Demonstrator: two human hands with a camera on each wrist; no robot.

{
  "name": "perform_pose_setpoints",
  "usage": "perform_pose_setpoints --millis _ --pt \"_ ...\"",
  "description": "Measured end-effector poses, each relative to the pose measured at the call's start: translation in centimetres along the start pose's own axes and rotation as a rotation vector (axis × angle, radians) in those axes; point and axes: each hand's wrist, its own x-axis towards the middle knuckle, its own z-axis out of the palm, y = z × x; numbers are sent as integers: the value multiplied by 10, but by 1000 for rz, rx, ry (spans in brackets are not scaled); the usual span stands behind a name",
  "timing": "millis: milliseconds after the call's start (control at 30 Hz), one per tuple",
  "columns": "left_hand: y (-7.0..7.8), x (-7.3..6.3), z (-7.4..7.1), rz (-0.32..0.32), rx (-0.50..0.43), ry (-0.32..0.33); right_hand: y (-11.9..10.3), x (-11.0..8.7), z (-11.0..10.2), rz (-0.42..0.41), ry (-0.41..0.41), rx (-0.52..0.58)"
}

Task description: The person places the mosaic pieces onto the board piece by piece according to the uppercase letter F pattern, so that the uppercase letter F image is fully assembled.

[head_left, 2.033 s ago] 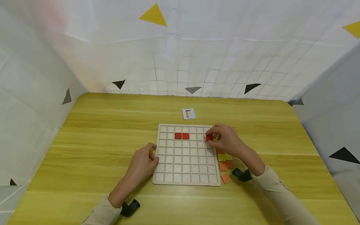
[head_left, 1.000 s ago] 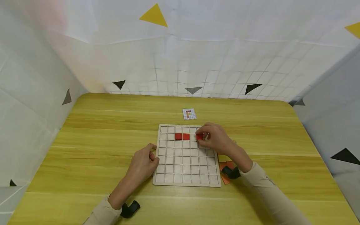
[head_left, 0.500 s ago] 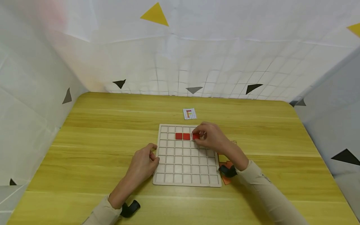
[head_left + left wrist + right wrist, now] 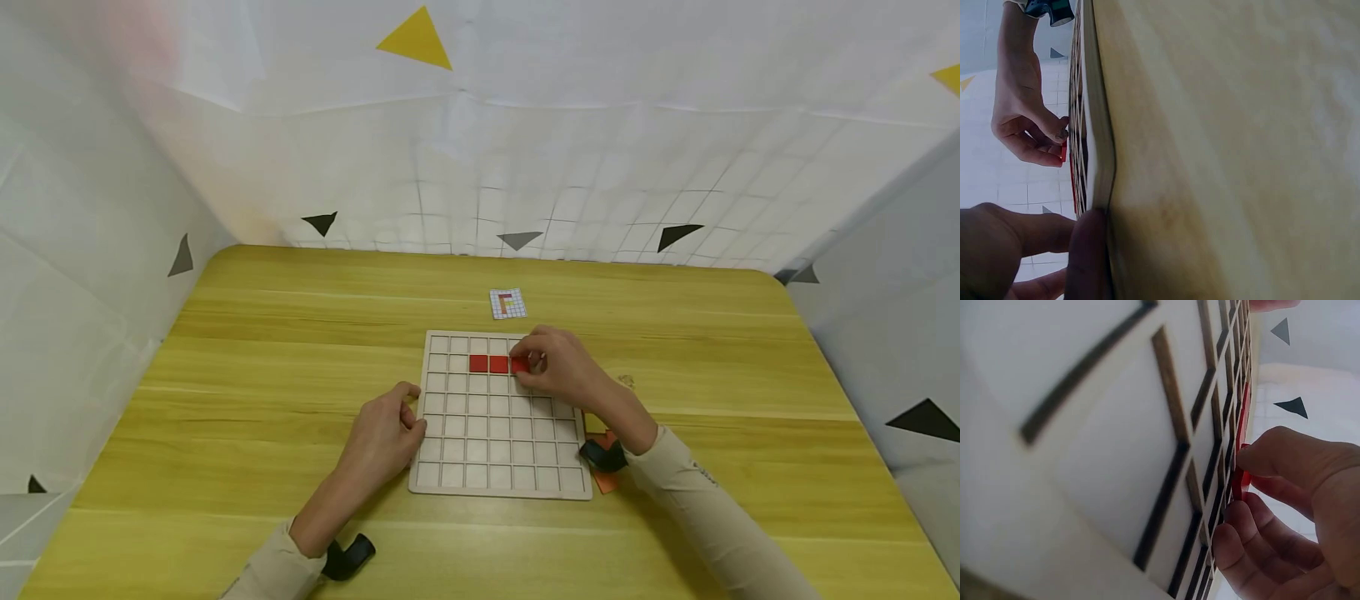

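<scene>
Currently the hands are apart. The right hand (image 4: pixel 564 364) pinches a red tile (image 4: pixel 520 365) between thumb and fingertips, at about 1 o'clock from the centre of the gridded board (image 4: pixel 476 476); whether it is fully down in its cell, I cannot tell. At its 9 o'clock, 2 red tiles (image 4: pixel 498 364) sit side by side in the same row. The left hand (image 4: pixel 381 427) rests at the board's 9 o'clock edge, relaxed fingers touching it. Between 3 and 4 o'clock lie yellow and orange tiles (image 4: pixel 595 423), partly hidden. Just beyond 12 o'clock lies a small patterned card (image 4: pixel 508 304).
</scene>
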Motion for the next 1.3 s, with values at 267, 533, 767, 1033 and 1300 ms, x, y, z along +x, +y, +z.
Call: perform_pose_setpoints --millis 267,533,767,1033,1300 --pt "0 -1 0 0 -11 -1 0 -1 -1 9 -12 -4" --pt "0 0 1 5 -1 0 0 -1 -2 10 -22 -6" --pt "0 1 0 5 -2 1 -1 -4 -7 24 -14 1" --pt "1 0 -1 0 -3 -2 -4 -12 -18 52 -15 0" --pt "1 -1 -1 -1 -6 -6 -1 -26 -28 68 -21 -37"
